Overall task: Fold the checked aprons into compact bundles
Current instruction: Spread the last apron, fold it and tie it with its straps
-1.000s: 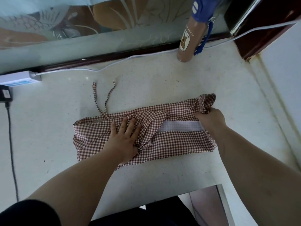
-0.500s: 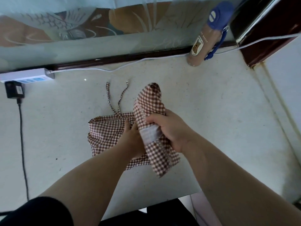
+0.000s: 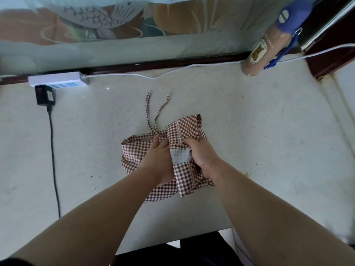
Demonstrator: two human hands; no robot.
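The checked apron [image 3: 138,150] sits pretty much in the middle of the worktop [image 3: 269,150], already doubled up into a chunky half-folded shape. Its right-hand part is flipped up and over toward the left, with a pale band [image 3: 180,155] showing on the turned-over side. The right hand [image 3: 199,152] has that flap bunched in a curled grip, knuckles up. The left hand [image 3: 161,158] is down on the lower layer, fingers stretched out toward the spot where the ties [image 3: 148,110] join. It looks like it's just pressing flat, though the flap covers its right edge, so I can't be totally sure it isn't holding any cloth. The two ties trail off the far edge of the apron onto bare worktop.

Further out, a white power strip [image 3: 57,79] lies at the back left, with a black adapter [image 3: 45,95] just beside it and its black cable [image 3: 53,160] running toward the near edge. A white cable [image 3: 172,71] runs along the back. A tan bottle [image 3: 263,50] with a blue cap and a bear label stands at the back right, against a patterned glass panel [image 3: 134,35].
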